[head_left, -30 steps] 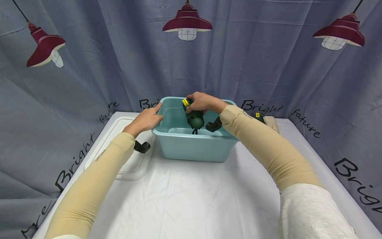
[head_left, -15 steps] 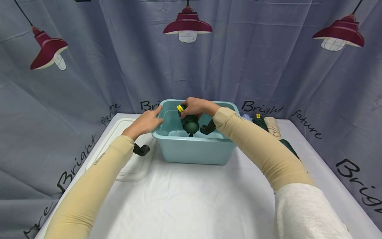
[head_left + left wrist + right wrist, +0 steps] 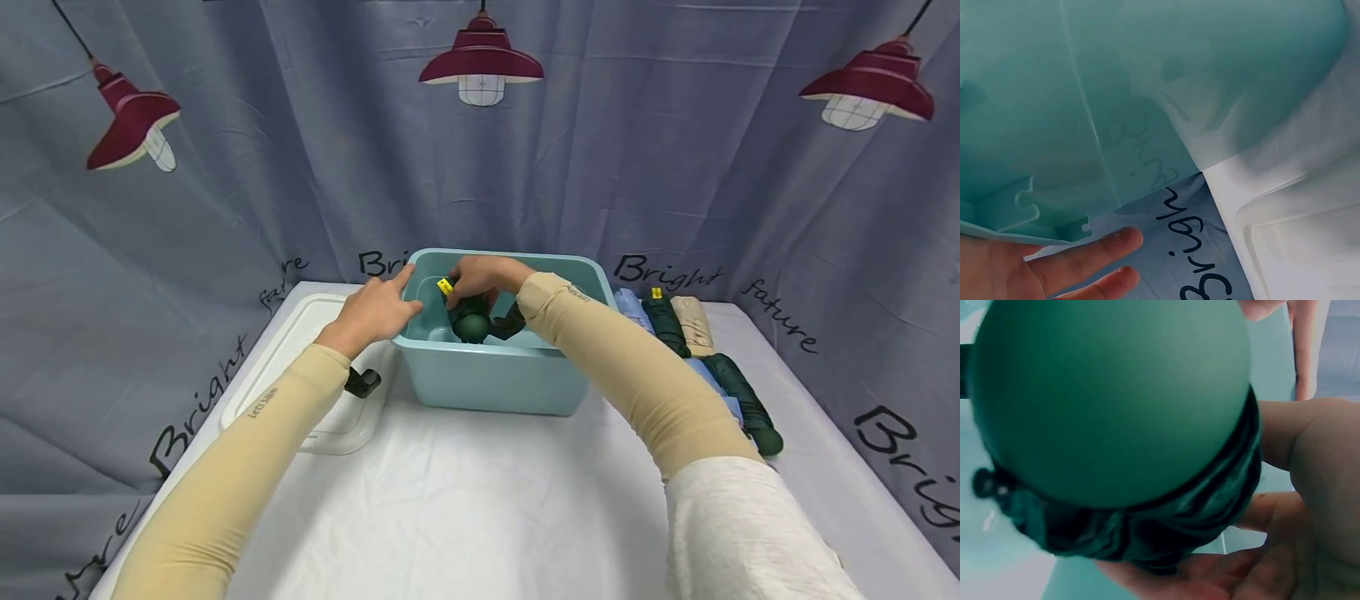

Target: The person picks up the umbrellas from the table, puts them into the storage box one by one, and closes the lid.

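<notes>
**Head view: a folded umbrella going down inside the tub**

Head view is showing one pale blue tub (image 3: 491,379) sitting near the back edge of the white table (image 3: 480,500), one clear lid (image 3: 315,367) lying flat at the table's left edge, and a row of about five folded umbrellas (image 3: 701,350) lying along the right edge, in blue, dark green and beige.

The dark green umbrella (image 3: 471,321) is folded short, with a rounded green handle end facing the camera, gathered dark fabric behind it and a yellow tag (image 3: 446,286) near its far end. It is hanging inside the tub, below the rim.

The right hand (image 3: 487,279) is curling its fingers around the umbrella and gripping it from above. The left hand (image 3: 375,308) is lying with fingers straight and relaxed, touching the tub's left rim and holding nothing.
</notes>
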`<action>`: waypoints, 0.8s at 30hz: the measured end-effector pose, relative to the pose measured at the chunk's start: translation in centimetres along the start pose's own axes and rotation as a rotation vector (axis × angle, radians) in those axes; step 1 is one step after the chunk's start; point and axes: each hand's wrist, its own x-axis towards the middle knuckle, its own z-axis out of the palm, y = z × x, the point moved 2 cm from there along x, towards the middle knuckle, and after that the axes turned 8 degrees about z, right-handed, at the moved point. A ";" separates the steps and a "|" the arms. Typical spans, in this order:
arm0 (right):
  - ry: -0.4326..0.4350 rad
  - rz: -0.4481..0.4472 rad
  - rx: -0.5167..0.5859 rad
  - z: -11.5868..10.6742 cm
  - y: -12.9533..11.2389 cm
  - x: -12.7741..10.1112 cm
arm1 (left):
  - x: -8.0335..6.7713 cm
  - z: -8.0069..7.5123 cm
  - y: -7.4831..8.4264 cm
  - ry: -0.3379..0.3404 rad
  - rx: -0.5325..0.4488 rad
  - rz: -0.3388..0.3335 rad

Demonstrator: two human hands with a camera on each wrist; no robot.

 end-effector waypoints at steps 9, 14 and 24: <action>-0.111 0.073 -0.044 0.9 -0.6 2.2 | -0.3 -0.1 0.4 -0.013 0.061 0.015; -0.133 0.095 -0.095 1.5 -0.9 3.3 | -0.3 -0.1 0.5 -0.010 0.062 0.024; -0.180 0.087 -0.101 2.6 -1.4 4.6 | -0.2 0.0 0.4 -0.009 0.053 0.012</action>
